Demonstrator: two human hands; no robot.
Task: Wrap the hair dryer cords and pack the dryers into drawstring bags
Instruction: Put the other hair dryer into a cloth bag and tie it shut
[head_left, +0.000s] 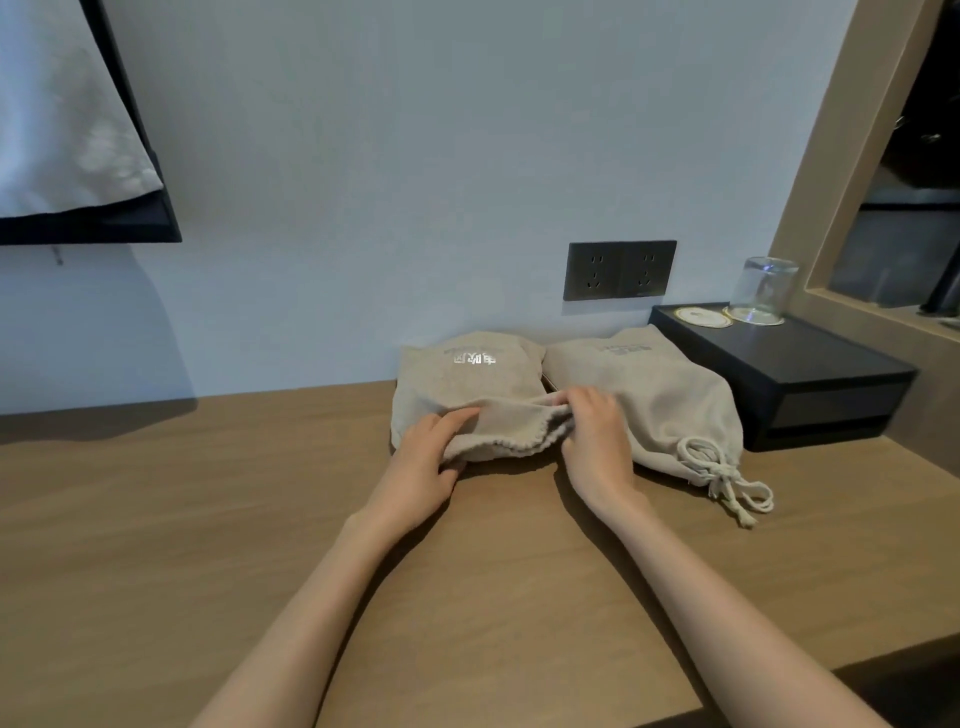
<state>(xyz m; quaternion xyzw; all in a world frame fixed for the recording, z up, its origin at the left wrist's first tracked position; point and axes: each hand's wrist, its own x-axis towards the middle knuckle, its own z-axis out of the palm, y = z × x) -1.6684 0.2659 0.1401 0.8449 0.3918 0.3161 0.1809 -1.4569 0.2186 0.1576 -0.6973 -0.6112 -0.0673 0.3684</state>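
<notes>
Both hands work the near-side mouth of the left bag (467, 374), which sits by the back edge of the table (208, 519), right of centre. Left hand (431, 452) pinches the gathered hem, fingers on top and thumb under. Right hand (597, 441) curls its fingers over the hem's other end, likely bracing the mouth for cinching. No dryer in view; the bulge suggests it's inside, can't confirm. Fabric is a coarse beige weave with a frilled hem. Right bag (660, 405) touches it, closed, with its drawstring (727, 478) knotted. Further back: matte black box (779, 364) with a clear glass (766, 288) on top.
</notes>
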